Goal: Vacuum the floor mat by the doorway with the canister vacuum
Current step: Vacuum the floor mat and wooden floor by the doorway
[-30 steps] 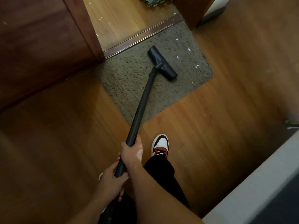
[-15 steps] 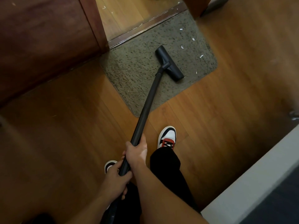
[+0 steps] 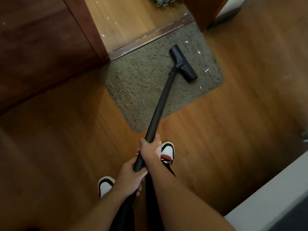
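Observation:
A grey-brown floor mat (image 3: 143,80) lies on the wooden floor against the doorway threshold. The black vacuum floor head (image 3: 183,63) rests on the right half of the mat. Its black wand (image 3: 161,100) runs back toward me. My right hand (image 3: 150,150) grips the wand higher up. My left hand (image 3: 130,178) grips it just below, closer to my body. Small white scraps (image 3: 206,70) lie on the mat to the right of the head. The canister is out of view.
A dark wooden door (image 3: 41,44) stands at the left, and the threshold strip (image 3: 150,37) crosses the doorway. More white scraps lie beyond it. My two shoes (image 3: 167,152) stand on the floor behind the mat. A pale ledge (image 3: 266,197) fills the lower right.
The floor head has slid rightward across the mat toward the scraps near its right edge. Both hands kept their grip on the wand. My left shoe has come into view.

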A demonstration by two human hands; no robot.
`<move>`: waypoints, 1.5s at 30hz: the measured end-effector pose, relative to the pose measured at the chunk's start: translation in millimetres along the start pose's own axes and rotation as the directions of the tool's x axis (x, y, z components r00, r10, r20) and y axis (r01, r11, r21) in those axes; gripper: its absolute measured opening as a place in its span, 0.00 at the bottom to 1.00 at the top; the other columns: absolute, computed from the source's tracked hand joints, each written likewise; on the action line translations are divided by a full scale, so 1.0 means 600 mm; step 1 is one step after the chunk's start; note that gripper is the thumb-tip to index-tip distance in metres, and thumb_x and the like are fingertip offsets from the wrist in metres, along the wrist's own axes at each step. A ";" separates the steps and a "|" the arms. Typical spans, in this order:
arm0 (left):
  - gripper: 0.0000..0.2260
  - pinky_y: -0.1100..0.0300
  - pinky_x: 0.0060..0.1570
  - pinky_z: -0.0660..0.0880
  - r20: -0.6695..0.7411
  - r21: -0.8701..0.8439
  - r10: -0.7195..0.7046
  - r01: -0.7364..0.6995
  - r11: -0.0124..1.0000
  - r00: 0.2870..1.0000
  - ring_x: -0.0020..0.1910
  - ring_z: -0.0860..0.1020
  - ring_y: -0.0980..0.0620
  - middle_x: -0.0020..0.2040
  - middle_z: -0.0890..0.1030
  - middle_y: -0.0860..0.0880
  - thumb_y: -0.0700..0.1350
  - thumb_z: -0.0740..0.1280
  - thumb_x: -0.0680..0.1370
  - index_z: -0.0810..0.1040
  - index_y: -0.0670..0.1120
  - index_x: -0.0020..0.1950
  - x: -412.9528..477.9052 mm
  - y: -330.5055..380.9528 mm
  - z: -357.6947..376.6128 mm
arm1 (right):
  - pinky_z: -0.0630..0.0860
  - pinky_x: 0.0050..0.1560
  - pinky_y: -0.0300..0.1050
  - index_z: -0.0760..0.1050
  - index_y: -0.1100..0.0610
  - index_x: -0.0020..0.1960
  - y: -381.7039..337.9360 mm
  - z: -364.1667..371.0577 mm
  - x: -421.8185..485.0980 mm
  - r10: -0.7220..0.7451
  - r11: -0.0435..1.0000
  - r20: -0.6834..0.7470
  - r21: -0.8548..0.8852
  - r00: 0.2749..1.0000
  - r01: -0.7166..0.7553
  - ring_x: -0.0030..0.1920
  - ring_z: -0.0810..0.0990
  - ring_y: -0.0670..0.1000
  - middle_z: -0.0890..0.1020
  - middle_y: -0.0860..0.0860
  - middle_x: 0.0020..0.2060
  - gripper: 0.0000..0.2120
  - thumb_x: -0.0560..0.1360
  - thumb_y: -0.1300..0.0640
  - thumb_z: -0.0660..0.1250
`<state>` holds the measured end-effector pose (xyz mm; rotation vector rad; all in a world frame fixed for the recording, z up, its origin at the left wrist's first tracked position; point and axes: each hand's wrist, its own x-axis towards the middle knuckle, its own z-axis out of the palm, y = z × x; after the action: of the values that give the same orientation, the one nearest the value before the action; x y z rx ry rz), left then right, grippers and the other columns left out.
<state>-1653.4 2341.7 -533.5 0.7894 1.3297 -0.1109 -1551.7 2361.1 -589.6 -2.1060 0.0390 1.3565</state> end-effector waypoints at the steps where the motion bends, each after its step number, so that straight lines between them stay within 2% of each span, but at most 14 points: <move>1: 0.01 0.59 0.23 0.70 -0.006 0.003 -0.002 0.002 1.000 1.000 0.26 0.72 0.46 0.33 0.76 0.42 0.40 0.67 0.79 0.77 0.44 0.49 0.008 0.010 0.010 | 0.76 0.24 0.42 0.68 0.54 0.69 -0.009 -0.010 0.009 -0.002 1.000 0.001 -0.002 1.000 0.002 0.22 0.77 0.45 0.78 0.56 0.36 0.21 0.78 0.64 0.65; 4: 0.01 0.59 0.22 0.70 -0.016 0.009 -0.004 0.004 1.000 1.000 0.24 0.71 0.46 0.33 0.75 0.42 0.39 0.67 0.79 0.76 0.42 0.48 0.028 0.041 0.040 | 0.77 0.26 0.42 0.67 0.51 0.69 -0.035 -0.040 0.033 -0.018 1.000 0.002 -0.010 1.000 0.018 0.22 0.77 0.45 0.78 0.54 0.35 0.22 0.78 0.63 0.65; 10: 0.06 0.58 0.22 0.69 -0.002 0.022 0.000 0.001 1.000 1.000 0.20 0.70 0.47 0.30 0.73 0.43 0.38 0.67 0.79 0.75 0.43 0.43 0.059 0.097 0.084 | 0.76 0.25 0.42 0.67 0.51 0.72 -0.078 -0.085 0.073 0.002 1.000 -0.002 0.031 1.000 -0.002 0.22 0.77 0.47 0.77 0.54 0.30 0.24 0.78 0.64 0.65; 14: 0.05 0.59 0.21 0.70 0.003 0.020 0.000 0.000 1.000 1.000 0.20 0.69 0.47 0.31 0.73 0.43 0.40 0.68 0.80 0.75 0.42 0.45 0.073 0.125 0.105 | 0.76 0.26 0.42 0.70 0.55 0.65 -0.100 -0.111 0.094 0.010 0.998 0.001 0.057 1.000 -0.010 0.23 0.76 0.48 0.77 0.57 0.33 0.17 0.78 0.63 0.65; 19: 0.04 0.59 0.21 0.69 -0.005 0.014 0.001 -0.001 1.000 1.000 0.21 0.69 0.46 0.33 0.73 0.41 0.39 0.68 0.80 0.76 0.41 0.46 0.069 0.132 0.122 | 0.77 0.27 0.43 0.70 0.52 0.63 -0.097 -0.126 0.097 0.008 0.997 0.002 0.074 1.000 -0.008 0.24 0.77 0.49 0.78 0.59 0.36 0.16 0.78 0.63 0.66; 25: 0.02 0.59 0.21 0.68 0.013 0.013 -0.028 0.028 1.000 1.000 0.20 0.69 0.47 0.32 0.73 0.43 0.37 0.67 0.79 0.76 0.40 0.48 0.046 0.092 0.114 | 0.78 0.29 0.45 0.69 0.50 0.63 -0.057 -0.122 0.068 0.029 0.995 -0.003 0.091 1.000 -0.029 0.24 0.77 0.49 0.78 0.58 0.33 0.16 0.78 0.63 0.65; 29: 0.03 0.59 0.20 0.68 0.026 0.027 -0.039 0.038 0.999 0.999 0.20 0.68 0.46 0.30 0.73 0.44 0.37 0.67 0.80 0.76 0.40 0.46 0.022 0.056 0.093 | 0.77 0.26 0.41 0.69 0.50 0.65 -0.021 -0.106 0.037 0.024 0.999 -0.028 0.035 0.999 -0.023 0.25 0.78 0.47 0.83 0.63 0.42 0.18 0.78 0.61 0.66; 35: 0.04 0.60 0.20 0.69 0.024 0.114 -0.053 0.050 0.992 0.998 0.22 0.70 0.47 0.31 0.75 0.43 0.39 0.67 0.80 0.77 0.38 0.47 -0.020 0.011 0.043 | 0.76 0.26 0.43 0.69 0.57 0.64 0.028 -0.056 -0.010 0.040 0.994 -0.047 0.100 0.998 -0.036 0.23 0.77 0.48 0.76 0.55 0.32 0.16 0.78 0.63 0.66; 42: 0.05 0.58 0.21 0.69 0.051 0.157 -0.077 0.068 0.985 0.996 0.20 0.69 0.47 0.27 0.73 0.45 0.37 0.66 0.80 0.75 0.37 0.44 -0.061 -0.046 -0.019 | 0.76 0.26 0.42 0.68 0.54 0.63 0.074 -0.004 -0.073 0.052 0.988 -0.063 0.149 0.997 -0.042 0.23 0.76 0.48 0.77 0.57 0.35 0.16 0.78 0.63 0.65; 45: 0.04 0.58 0.23 0.68 0.047 0.157 -0.101 0.093 0.983 0.994 0.22 0.69 0.46 0.28 0.73 0.45 0.37 0.66 0.80 0.75 0.36 0.46 -0.075 -0.070 -0.040 | 0.77 0.27 0.44 0.68 0.54 0.65 0.097 0.015 -0.096 0.063 0.981 -0.059 0.185 0.996 -0.051 0.23 0.76 0.48 0.76 0.56 0.34 0.17 0.78 0.64 0.65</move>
<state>-1706.5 2307.9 -512.9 0.8466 1.3188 -0.3145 -1606.1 2302.0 -572.3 -2.0064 0.2434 1.2661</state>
